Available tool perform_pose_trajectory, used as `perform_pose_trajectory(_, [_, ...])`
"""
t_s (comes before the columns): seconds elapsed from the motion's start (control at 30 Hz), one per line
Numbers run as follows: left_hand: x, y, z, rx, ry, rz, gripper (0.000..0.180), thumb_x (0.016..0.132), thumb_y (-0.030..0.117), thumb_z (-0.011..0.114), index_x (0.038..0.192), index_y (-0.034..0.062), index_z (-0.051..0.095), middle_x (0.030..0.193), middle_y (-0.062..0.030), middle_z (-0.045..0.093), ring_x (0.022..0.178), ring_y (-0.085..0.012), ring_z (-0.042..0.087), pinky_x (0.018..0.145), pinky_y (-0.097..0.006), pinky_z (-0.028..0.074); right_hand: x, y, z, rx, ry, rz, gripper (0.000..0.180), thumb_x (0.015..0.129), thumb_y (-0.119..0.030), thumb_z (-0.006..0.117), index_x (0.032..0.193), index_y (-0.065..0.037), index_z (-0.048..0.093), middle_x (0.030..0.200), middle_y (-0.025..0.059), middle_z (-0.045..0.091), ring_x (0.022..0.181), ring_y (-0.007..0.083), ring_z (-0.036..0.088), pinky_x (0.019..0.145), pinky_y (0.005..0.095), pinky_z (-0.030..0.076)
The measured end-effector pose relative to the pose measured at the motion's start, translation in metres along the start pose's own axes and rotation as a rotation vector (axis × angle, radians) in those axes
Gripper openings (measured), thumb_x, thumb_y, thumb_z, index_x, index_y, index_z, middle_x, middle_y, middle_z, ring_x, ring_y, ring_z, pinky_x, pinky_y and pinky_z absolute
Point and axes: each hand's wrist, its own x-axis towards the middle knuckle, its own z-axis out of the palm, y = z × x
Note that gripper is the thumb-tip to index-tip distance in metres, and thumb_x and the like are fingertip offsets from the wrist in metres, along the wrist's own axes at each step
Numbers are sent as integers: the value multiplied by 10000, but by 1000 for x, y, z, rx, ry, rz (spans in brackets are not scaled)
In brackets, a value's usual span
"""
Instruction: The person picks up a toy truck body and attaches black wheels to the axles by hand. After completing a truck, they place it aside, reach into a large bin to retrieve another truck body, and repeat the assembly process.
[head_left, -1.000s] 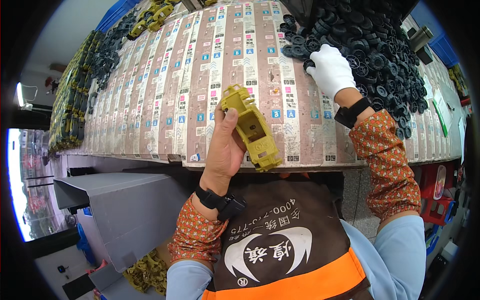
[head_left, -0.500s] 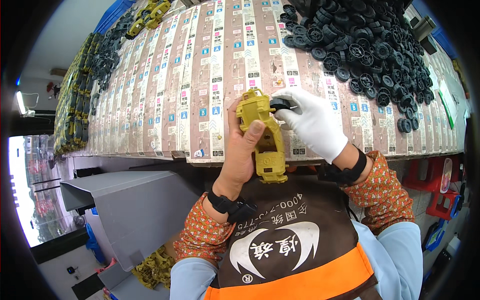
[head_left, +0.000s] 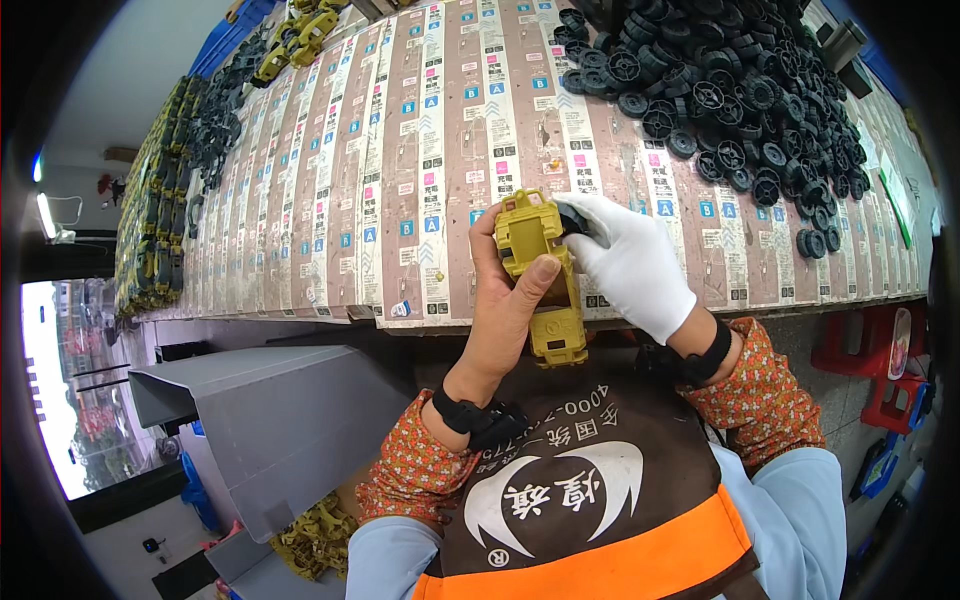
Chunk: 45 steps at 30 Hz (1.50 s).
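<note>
Bare fingers of my left hand (head_left: 508, 300) wrap round a yellow plastic toy car chassis (head_left: 528, 237), held lengthwise just over the table's front edge. Its thumb presses across the middle of the part. My right hand (head_left: 632, 262), in a white glove, grips a black toy wheel (head_left: 572, 220) against the right side of the chassis, close to its far end. Part of the wheel is hidden by the gloved fingers, so I cannot tell whether it is seated on the axle.
A large heap of black wheels (head_left: 728, 100) covers the table's far right. Rows of yellow and black car parts (head_left: 155, 200) line the left edge, beside dark loose pieces (head_left: 212, 125). A grey bin (head_left: 290, 420) stands below at left, near yellow parts (head_left: 312, 540). Red stools (head_left: 890, 370) stand at right.
Both hands have shifted slightly right with the chassis. The wheel, held just at the chassis side before, is now pressed closer against it, and the gloved fingers cover more of it.
</note>
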Motion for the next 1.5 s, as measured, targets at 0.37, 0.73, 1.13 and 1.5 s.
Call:
perform_pose_trajectory(0.37, [0,-18,-6,278,-86,135,695,1029,263,685,1509,127,202,1333,-105,489,1195,-190,528,1035,-351,470,-20,7,-5,-232,-78,-176,577,823,-24,559,1388,92,535,961,296,700,880,453,700,803,474,565])
perform_pose_trajectory(0.73, [7,7,-8,359,-161,85,744,994,303,732,1517,131,231,1342,-106,503,1220,-192,524,1046,-351,461,47,10,-66,-432,-91,-224,270,884,-160,616,1088,-85,776,957,182,754,839,332,737,783,407,584])
perform_pose_trajectory(1.13, [19,13,-29,-319,23,-69,537,972,86,711,1387,137,375,1158,-68,583,955,-275,711,841,-515,655,86,46,-99,-1257,112,-590,179,821,26,656,994,-21,653,957,133,617,931,374,632,781,458,541])
perform_pose_trajectory(1.5, [24,16,-14,-295,189,131,494,975,102,727,1308,150,366,1130,-64,564,961,-228,686,814,-485,670,-14,7,-1,-14,-149,-67,229,909,-91,693,1134,-55,711,934,174,726,862,309,729,781,360,555])
